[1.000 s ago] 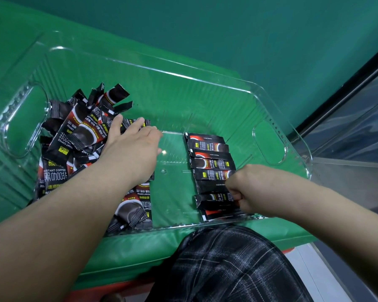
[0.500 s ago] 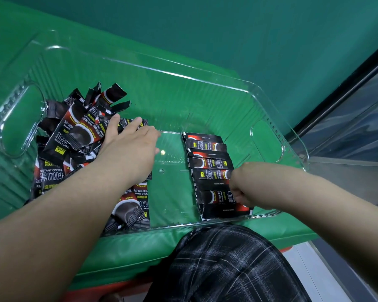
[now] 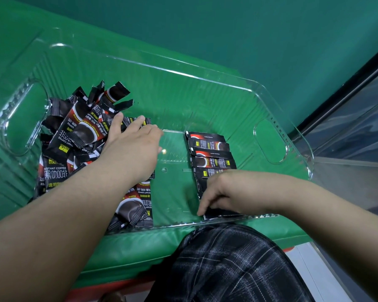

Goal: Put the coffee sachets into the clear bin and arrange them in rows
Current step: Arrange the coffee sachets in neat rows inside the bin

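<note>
Green padding underlies the clear bin (image 3: pixel 183 75), where the right hand (image 3: pixel 225 192) has moved from mid-row to pinch the nearest sachet (image 3: pixel 218 213) of the row (image 3: pixel 210 153), extending the arrangement, while the left hand (image 3: pixel 131 149) remains flat and released on the loose pile (image 3: pixel 74 136).

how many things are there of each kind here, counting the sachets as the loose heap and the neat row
clear bin: 1
loose heap of coffee sachets: 1, too overlapped to count singly
neat row of coffee sachets: 1, about 5 show, the nearer ones hidden by the right hand
hands: 2, the left hand lies on the heap
total: 5
</note>
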The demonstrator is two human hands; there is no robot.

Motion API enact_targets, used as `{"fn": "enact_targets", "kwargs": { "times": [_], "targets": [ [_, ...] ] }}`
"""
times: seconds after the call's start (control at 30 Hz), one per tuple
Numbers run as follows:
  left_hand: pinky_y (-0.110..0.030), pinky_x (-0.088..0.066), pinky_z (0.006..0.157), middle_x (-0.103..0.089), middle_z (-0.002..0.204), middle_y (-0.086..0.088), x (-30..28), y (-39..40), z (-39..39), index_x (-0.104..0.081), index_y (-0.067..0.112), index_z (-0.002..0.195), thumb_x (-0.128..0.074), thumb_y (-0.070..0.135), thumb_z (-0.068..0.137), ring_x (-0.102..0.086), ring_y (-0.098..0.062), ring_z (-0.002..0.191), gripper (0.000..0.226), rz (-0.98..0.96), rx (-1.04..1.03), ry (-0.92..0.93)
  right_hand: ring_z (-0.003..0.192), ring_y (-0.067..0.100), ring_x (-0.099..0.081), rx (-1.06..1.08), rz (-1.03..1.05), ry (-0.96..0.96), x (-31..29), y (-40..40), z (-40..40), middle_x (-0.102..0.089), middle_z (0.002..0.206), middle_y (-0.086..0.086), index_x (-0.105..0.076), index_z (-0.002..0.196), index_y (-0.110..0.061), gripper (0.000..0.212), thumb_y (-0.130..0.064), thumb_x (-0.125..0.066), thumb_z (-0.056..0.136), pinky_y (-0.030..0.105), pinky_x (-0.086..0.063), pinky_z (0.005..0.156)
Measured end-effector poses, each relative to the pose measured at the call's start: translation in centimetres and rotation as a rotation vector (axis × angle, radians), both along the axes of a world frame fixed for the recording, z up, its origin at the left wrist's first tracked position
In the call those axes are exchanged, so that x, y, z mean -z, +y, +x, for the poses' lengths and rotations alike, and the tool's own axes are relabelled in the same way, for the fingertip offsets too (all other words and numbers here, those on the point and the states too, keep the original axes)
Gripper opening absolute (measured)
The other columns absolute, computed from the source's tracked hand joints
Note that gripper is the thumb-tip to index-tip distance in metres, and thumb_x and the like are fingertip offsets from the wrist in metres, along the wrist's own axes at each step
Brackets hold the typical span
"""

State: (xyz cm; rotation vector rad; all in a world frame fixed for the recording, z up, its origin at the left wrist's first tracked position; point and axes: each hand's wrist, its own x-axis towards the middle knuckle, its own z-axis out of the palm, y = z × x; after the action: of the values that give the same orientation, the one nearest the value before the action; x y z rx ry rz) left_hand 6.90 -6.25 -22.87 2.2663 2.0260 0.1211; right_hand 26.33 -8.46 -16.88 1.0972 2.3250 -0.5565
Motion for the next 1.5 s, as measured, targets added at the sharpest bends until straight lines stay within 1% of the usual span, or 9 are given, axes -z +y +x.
{"fn": "enact_targets", "kwargs": {
  "times": [0.17, 0.33, 0.5, 0.67, 0.9, 1.07, 1.23, 1.33, 1.5],
  "targets": [
    [-0.051, 0.009, 0.114, -0.023, 0.157, 0.005, 0.0, 0.0, 0.0, -0.025, 0.02, 0.146, -0.029, 0.027, 0.104, -0.001, -0.017, 0.148, 0.042, 0.006, 0.001, -0.005, 0.085, -0.005, -0.055, 0.126, 0.027, 0.135, -0.9, 0.1, 0.8, -0.056, 0.088, -0.026, -0.068, 0.11, -0.033, 0.024, -0.02, -0.059, 0.091, 0.014, -0.043, 0.082],
    [-0.05, 0.01, 0.114, -0.023, 0.156, 0.005, -0.1, 0.0, 0.0, -0.025, 0.021, 0.146, -0.028, 0.027, 0.104, -0.001, -0.017, 0.148, 0.042, 0.004, -0.003, -0.008, 0.069, -0.005, -0.053, 0.21, 0.207, 0.163, -0.9, 0.8, 0.3, -0.068, 0.089, -0.014, -0.07, 0.099, -0.027, 0.014, -0.028, -0.065, 0.087, 0.007, -0.039, 0.063],
    [-0.05, 0.009, 0.114, -0.024, 0.156, 0.005, 0.0, -0.1, 0.1, -0.026, 0.021, 0.145, -0.029, 0.028, 0.104, -0.001, -0.017, 0.148, 0.042, 0.014, -0.005, -0.016, 0.064, 0.007, -0.056, 0.303, -0.036, 0.346, 0.7, -1.2, -5.2, -0.068, 0.074, -0.003, -0.072, 0.087, -0.017, 0.025, -0.041, -0.07, 0.079, 0.021, -0.047, 0.064],
    [-0.049, 0.007, 0.115, -0.027, 0.155, 0.005, 0.2, 0.0, 0.1, -0.029, 0.021, 0.143, -0.031, 0.029, 0.104, -0.004, -0.017, 0.148, 0.041, 0.04, -0.004, -0.008, 0.041, -0.003, -0.043, 0.42, -0.169, 0.452, 1.2, -2.1, -7.9, -0.051, 0.045, -0.014, -0.058, 0.067, -0.021, 0.026, -0.04, -0.074, 0.076, 0.007, -0.032, 0.04],
    [-0.048, 0.008, 0.115, -0.03, 0.153, 0.005, 0.2, 0.0, 0.0, -0.031, 0.02, 0.142, -0.029, 0.028, 0.104, -0.005, -0.017, 0.148, 0.039, 0.042, -0.013, -0.036, 0.041, 0.004, -0.033, 0.468, -0.205, 0.546, 1.9, -2.8, -8.7, -0.042, 0.051, -0.008, -0.054, 0.066, -0.016, 0.03, -0.034, -0.076, 0.076, 0.014, -0.026, 0.038],
    [-0.047, 0.009, 0.115, -0.028, 0.154, 0.008, 0.3, 0.2, -0.1, -0.03, 0.027, 0.143, -0.034, 0.03, 0.103, -0.004, -0.015, 0.148, 0.04, 0.043, -0.01, -0.081, 0.06, 0.011, -0.058, 0.556, -0.289, 0.527, 2.1, -1.8, -6.9, -0.067, 0.07, 0.003, -0.061, 0.07, -0.017, 0.018, -0.025, -0.066, 0.085, 0.014, -0.038, 0.046],
    [-0.05, 0.009, 0.114, -0.023, 0.156, 0.009, 0.4, 0.3, -0.3, -0.046, 0.043, 0.13, -0.036, 0.034, 0.103, -0.003, -0.017, 0.148, 0.03, 0.024, 0.033, -0.051, 0.054, 0.01, -0.058, 0.797, -0.389, 0.708, 1.5, -1.3, -4.4, -0.059, 0.068, 0.001, -0.057, 0.081, -0.01, 0.014, -0.01, -0.053, 0.094, 0.015, -0.045, 0.044],
    [-0.051, 0.01, 0.114, -0.02, 0.157, 0.009, 0.1, 0.2, -0.3, -0.05, 0.04, 0.129, -0.026, 0.037, 0.104, -0.001, -0.016, 0.148, 0.034, -0.013, 0.039, -0.019, 0.049, 0.013, -0.056, 0.913, -0.206, 0.771, 1.5, -0.6, -3.2, -0.058, 0.067, 0.004, -0.053, 0.085, -0.013, 0.011, -0.01, -0.048, 0.096, 0.024, -0.049, 0.051],
    [-0.049, 0.012, 0.115, -0.027, 0.155, 0.011, -1.3, -0.4, 0.0, -0.038, 0.038, 0.141, -0.001, 0.066, 0.086, -0.004, -0.014, 0.148, 0.072, -0.076, 0.022, -0.124, 0.063, 0.016, -0.054, 0.941, 0.234, 0.708, 2.1, 1.0, -1.6, -0.057, 0.075, 0.004, -0.049, 0.1, -0.013, 0.009, -0.021, -0.045, 0.097, 0.033, -0.047, 0.063]
  ]
}}
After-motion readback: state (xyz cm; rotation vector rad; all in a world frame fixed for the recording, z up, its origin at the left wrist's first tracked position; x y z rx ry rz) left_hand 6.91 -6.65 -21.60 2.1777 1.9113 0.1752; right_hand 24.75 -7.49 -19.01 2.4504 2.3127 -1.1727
